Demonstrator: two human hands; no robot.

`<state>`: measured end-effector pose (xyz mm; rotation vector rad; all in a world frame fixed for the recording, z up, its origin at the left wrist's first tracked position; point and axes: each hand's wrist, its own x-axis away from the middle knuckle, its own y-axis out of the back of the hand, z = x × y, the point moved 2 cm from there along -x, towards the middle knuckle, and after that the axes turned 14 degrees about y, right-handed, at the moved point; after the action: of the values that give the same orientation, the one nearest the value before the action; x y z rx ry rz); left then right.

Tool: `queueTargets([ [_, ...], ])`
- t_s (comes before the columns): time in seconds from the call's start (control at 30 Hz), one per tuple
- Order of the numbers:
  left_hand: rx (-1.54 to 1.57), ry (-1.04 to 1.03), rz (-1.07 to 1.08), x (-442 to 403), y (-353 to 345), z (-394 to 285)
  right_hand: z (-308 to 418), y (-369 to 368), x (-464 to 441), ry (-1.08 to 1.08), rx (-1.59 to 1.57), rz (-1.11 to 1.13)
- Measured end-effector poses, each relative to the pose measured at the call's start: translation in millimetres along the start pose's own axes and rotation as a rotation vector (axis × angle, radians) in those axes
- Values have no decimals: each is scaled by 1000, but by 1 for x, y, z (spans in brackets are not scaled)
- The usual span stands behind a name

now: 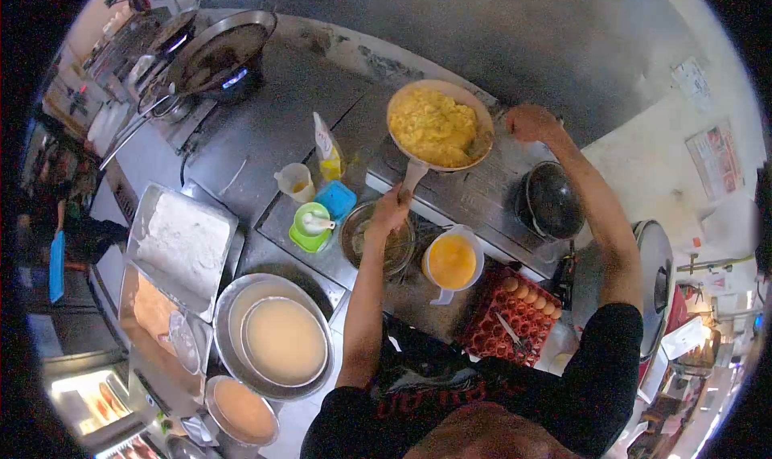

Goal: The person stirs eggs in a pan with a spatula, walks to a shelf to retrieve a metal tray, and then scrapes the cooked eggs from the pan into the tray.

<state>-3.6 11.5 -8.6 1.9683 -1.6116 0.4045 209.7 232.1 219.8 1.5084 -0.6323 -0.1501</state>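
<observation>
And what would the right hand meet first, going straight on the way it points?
Likely the pan, at its right rim, though depth is unclear and the right hand may pass above.

A: Quick Q: what's the bench [301, 97] made of?
B: Grey metal, w/ seams, plus a raised section [454, 187] approx. mid.
A: What's on it, L side of that?
B: Btl [330, 165] w/ yellow contents, clear cup [291, 177], blue tub [336, 198], green tub [305, 243], all v. close together. Metal bowl [392, 254] just R.
A: And further R?
B: Jug [478, 258] w/ yellow liquid nr the bowl, then red egg tray [482, 322] nr front edge. Dark pot [555, 201] at raised section's R end.
</observation>
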Motion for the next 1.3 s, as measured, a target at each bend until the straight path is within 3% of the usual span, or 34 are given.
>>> queueTargets([
  [0.07, 36, -63, 16, 3, 2, -1, -24, -55, -4, 91, -182, 8],
  [0.17, 37, -53, -6, 11, 7, -12, -15, -136, -20, 219, -156, -273],
  [0.27, 103, -74, 11, 4, -1, 0, 57, -143, -35, 79, -139, -297],
  [0.33, 70, -134, -8, 2, -2, -1, 56, -171, -56, 97, -173, -643],
  [0.43, 62, -74, 8, 3, 1, -5, 34, -154, -63, -139, -433, -433],
  [0.53, 107, -16, -31, 16, 0, -12, 23, -125, -56, -37, -352, -541],
  [0.6, 136, -54, 33, 4, -2, 0, -2, -132, -86, -41, -586, -549],
  [0.67, 134, -36, 69, 0, -1, 2, -8, -157, -119, -48, -240, -549],
  [0.73, 105, 39, 84, 5, -1, -4, 13, -178, -155, -68, 684, -469],
  [0.83, 82, -46, 17, 2, -1, 4, 35, -199, -135, 124, 13, -570],
  [0.9, 37, -40, -7, 11, 1, -8, 68, -136, -68, 68, -116, -498],
  [0.97, 58, -22, 16, 11, -1, -6, 54, -128, -39, 51, -408, -625],
  [1.03, 133, 2, 77, -7, -2, 9, 3, -133, -42, -65, -349, -475],
  [1.07, 75, 0, 42, -3, 1, 2, -11, -122, -45, -35, -118, -350],
  [1.1, 13, 5, 7, 8, 2, -8, -25, -111, -47, 7, 116, -240],
  [1.13, -51, 13, -26, 16, 2, -13, -31, -106, -46, 194, 281, -320],
  [1.2, 26, 17, -14, 20, 0, -16, -37, -109, -67, 271, 444, -258],
  [1.23, 63, 16, -10, 21, 0, -16, -37, -120, -90, 163, 444, -115],
  [1.3, 91, -1, 25, 19, -1, -13, -31, -169, -127, 16, 272, -113],
])
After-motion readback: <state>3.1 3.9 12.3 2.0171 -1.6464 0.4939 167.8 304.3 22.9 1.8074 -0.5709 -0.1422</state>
